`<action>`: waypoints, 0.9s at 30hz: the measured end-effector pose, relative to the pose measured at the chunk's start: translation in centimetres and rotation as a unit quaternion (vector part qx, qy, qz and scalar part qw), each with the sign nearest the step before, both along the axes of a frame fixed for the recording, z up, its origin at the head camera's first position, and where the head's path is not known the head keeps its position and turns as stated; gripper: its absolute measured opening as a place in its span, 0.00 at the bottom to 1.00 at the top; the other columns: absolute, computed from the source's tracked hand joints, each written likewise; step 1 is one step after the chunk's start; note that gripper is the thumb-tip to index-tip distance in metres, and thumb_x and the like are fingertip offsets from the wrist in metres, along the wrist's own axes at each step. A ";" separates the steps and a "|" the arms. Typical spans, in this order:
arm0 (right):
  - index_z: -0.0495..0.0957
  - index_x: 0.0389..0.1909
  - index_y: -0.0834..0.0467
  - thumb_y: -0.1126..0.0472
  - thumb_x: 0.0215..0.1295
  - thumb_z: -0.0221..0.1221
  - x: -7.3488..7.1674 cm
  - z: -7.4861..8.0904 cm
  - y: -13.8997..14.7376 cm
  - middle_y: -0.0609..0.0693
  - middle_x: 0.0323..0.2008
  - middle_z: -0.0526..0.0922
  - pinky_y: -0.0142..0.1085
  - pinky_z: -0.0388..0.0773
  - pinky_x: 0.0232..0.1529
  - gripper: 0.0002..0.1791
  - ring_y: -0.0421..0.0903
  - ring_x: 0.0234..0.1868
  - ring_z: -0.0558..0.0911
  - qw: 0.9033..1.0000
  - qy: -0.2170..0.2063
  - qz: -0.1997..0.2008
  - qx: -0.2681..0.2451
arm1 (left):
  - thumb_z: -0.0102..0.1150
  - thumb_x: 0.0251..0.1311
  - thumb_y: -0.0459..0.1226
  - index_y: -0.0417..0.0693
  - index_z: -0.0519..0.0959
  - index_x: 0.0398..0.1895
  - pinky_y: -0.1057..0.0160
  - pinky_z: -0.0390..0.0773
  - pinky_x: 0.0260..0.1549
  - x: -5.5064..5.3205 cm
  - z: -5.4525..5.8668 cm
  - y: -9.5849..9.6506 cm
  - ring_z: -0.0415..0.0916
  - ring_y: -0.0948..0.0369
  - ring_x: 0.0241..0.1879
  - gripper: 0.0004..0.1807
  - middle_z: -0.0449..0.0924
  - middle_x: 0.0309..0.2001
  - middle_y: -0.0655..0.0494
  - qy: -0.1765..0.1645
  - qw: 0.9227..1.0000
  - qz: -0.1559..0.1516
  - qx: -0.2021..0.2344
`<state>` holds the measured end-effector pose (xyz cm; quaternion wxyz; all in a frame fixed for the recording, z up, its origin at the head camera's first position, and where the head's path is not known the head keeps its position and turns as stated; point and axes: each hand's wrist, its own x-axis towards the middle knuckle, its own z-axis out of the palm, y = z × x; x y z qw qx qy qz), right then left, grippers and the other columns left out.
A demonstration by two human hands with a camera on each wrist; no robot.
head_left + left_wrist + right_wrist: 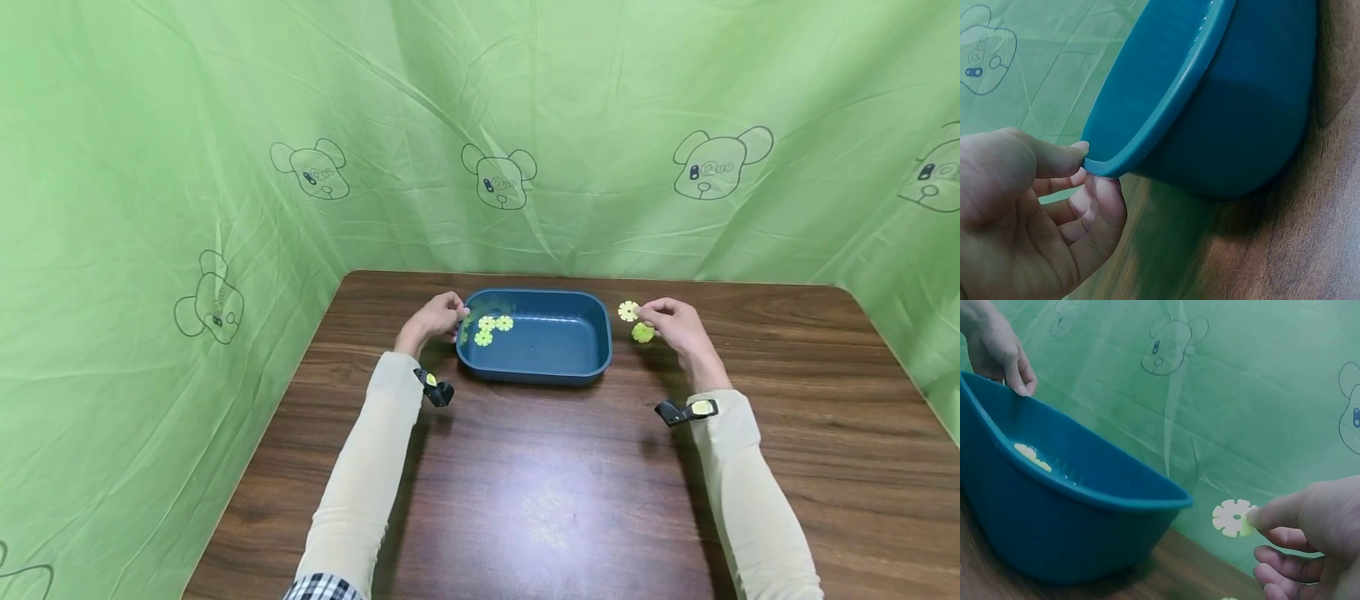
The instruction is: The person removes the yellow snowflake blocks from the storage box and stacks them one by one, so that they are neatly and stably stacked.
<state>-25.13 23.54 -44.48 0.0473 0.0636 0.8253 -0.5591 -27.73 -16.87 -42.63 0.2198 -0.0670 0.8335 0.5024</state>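
A dark blue plastic basin [555, 346] stands near the table's back edge. My left hand [437, 320] pinches its left rim; in the left wrist view the thumb lies over the rim [1179, 94] and fingertips press from beneath. Just past the basin's right end, my right hand [678, 329] pinches a pale yellow notched snowflake disc [1229, 519] between thumb and finger, held up off the table. Below that hand lies a yellow-green snowflake disc [642, 333]; whether it is a single piece I cannot tell. Inside the basin, yellow discs [483, 337] sit at the left end.
The brown wood-grain table [465, 500] extends toward me, with a bright light reflection on it. A green curtain [585, 125] printed with bear heads hangs behind and along the left side. Black straps [435, 387] with small cameras are on both wrists.
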 end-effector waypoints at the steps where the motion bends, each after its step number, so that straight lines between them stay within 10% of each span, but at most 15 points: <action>1: 0.73 0.45 0.63 0.50 0.65 0.60 0.0 -0.1 0.1 0.34 0.29 0.75 0.28 0.75 0.38 0.20 0.33 0.32 0.76 1.000 -0.001 -0.004 0.002 | 0.46 0.72 0.39 0.44 0.64 0.38 0.42 0.75 0.52 0.0 0.0 0.0 0.68 0.54 0.31 0.07 0.65 0.33 0.48 0.000 1.000 0.000 0.000; 10: 0.73 0.44 0.63 0.50 0.66 0.59 0.2 -1.0 1.4 0.35 0.22 0.73 0.33 0.74 0.34 0.19 0.36 0.29 0.74 0.998 -0.023 -0.031 0.043 | 0.46 0.72 0.40 0.45 0.64 0.38 0.49 0.79 0.45 -0.1 -0.1 0.0 0.69 0.56 0.30 0.08 0.66 0.32 0.49 0.000 1.000 -0.004 -0.015; 19: 0.73 0.52 0.65 0.47 0.67 0.54 0.2 -1.9 2.4 0.63 0.48 0.74 0.35 0.67 0.40 0.25 0.53 0.43 0.72 0.991 -0.065 -0.029 0.112 | 0.46 0.72 0.39 0.45 0.64 0.39 0.55 0.80 0.37 -0.1 -0.2 0.0 0.68 0.58 0.28 0.07 0.66 0.32 0.50 0.003 1.000 -0.007 -0.016; 27: 0.77 0.50 0.64 0.45 0.66 0.56 -0.2 -2.1 2.7 0.61 0.40 0.78 0.35 0.68 0.37 0.26 0.52 0.40 0.73 0.982 -0.071 -0.020 0.176 | 0.46 0.72 0.39 0.45 0.64 0.38 0.47 0.79 0.46 0.0 -0.2 -0.1 0.69 0.58 0.28 0.08 0.66 0.32 0.49 0.004 1.000 -0.007 -0.020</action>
